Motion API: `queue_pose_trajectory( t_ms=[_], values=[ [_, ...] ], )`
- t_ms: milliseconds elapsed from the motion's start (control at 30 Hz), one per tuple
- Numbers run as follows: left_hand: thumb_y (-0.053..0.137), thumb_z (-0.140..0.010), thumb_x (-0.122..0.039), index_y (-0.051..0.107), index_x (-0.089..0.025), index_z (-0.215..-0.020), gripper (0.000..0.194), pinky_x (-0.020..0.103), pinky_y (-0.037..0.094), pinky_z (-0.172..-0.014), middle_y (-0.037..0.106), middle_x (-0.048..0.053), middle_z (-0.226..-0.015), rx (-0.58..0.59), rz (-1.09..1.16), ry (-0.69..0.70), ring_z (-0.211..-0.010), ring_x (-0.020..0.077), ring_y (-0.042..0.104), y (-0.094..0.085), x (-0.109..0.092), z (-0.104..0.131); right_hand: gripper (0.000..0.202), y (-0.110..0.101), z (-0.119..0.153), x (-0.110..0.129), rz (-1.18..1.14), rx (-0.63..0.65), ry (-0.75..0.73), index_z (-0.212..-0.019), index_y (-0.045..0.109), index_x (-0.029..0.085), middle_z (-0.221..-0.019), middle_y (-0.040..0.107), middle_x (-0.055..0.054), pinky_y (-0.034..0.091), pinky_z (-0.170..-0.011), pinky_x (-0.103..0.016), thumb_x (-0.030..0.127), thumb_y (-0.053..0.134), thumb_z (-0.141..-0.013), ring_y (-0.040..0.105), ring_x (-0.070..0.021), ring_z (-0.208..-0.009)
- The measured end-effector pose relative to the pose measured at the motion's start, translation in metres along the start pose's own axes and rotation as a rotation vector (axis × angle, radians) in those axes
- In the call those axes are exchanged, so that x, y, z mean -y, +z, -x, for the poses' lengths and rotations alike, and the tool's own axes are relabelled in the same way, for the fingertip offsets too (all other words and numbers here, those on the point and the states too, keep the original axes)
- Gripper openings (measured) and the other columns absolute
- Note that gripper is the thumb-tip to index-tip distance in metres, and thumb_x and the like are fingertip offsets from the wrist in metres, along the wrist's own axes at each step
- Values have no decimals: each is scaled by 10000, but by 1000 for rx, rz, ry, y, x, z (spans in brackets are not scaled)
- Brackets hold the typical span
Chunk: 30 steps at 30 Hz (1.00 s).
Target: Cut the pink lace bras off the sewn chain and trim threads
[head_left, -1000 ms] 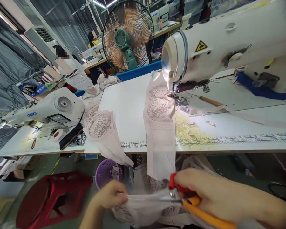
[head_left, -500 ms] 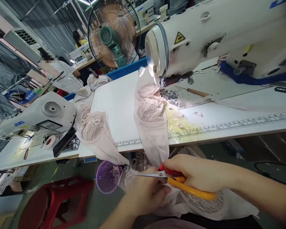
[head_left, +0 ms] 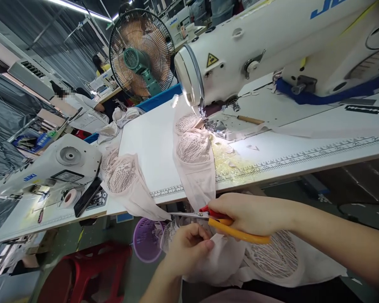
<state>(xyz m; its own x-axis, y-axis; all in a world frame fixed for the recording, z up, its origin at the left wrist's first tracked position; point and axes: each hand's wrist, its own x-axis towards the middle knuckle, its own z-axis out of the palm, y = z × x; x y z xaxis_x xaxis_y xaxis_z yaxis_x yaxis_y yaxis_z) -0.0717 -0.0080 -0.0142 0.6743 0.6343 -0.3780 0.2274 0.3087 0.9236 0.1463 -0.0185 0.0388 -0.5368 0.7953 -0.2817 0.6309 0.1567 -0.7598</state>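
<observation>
My right hand is closed round scissors with orange and red handles, their blades pointing left above my left hand. Thumb and fingers of my left hand pinch the edge of a pale fabric piece. This fabric, with a lace cup, lies across my lap. A pale lace bra piece runs from under the sewing machine's needle down over the table edge, close behind the scissors. Another lace piece hangs over the edge further left.
A white sewing machine stands on the table, with a second machine at the left. Below are a purple basket and a red stool. A fan and two people are beyond.
The scissors and my right hand have shifted up and left, away from my left hand. My left hand has turned, its pinch on the fabric now showing. The view has shifted slightly.
</observation>
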Motion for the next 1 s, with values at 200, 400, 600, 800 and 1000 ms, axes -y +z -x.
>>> queue_pose_trajectory(
  t_ms=[200, 400, 600, 800, 1000],
  values=[
    [735, -655, -581, 499, -153, -630, 489, 219, 256, -512, 417, -36, -567, -33, -27, -28, -525, 74, 322, -2, 1, -2, 244, -1, -1, 4, 15, -9, 3, -631, 352, 230, -641, 467, 34, 285, -472, -259, 199, 561, -754, 403, -135, -542],
    [753, -635, -573, 515, -145, -616, 490, 222, 257, -518, 414, -35, -562, -26, -18, -57, -521, 69, 312, -2, -1, -2, 235, 0, -4, 4, 9, -4, -26, -605, 367, 224, -626, 481, 25, 279, -477, -255, 215, 551, -751, 412, -131, -523],
    [798, -596, -531, 534, -143, -597, 470, 222, 296, -542, 438, -32, -571, -36, 31, -78, -530, 71, 351, -5, -2, -1, 268, -1, -7, 6, 25, -6, -75, -588, 359, 224, -617, 491, 27, 302, -458, -256, 204, 574, -746, 425, -137, -517],
    [848, -536, -492, 602, -129, -631, 449, 251, 361, -638, 529, 5, -624, -76, 108, -106, -631, 112, 459, -11, 5, -2, 199, -1, -8, 5, 11, -23, -113, -630, 419, 215, -685, 538, 8, 332, -502, -260, 199, 581, -743, 490, -159, -595],
    [833, -541, -522, 644, -133, -668, 451, 273, 390, -658, 568, 23, -671, -113, 47, -125, -664, 134, 483, -10, 6, -2, 192, -1, -8, 3, 2, -35, -134, -635, 418, 220, -653, 514, 15, 320, -476, -262, 224, 579, -739, 463, -154, -558]
  ],
)
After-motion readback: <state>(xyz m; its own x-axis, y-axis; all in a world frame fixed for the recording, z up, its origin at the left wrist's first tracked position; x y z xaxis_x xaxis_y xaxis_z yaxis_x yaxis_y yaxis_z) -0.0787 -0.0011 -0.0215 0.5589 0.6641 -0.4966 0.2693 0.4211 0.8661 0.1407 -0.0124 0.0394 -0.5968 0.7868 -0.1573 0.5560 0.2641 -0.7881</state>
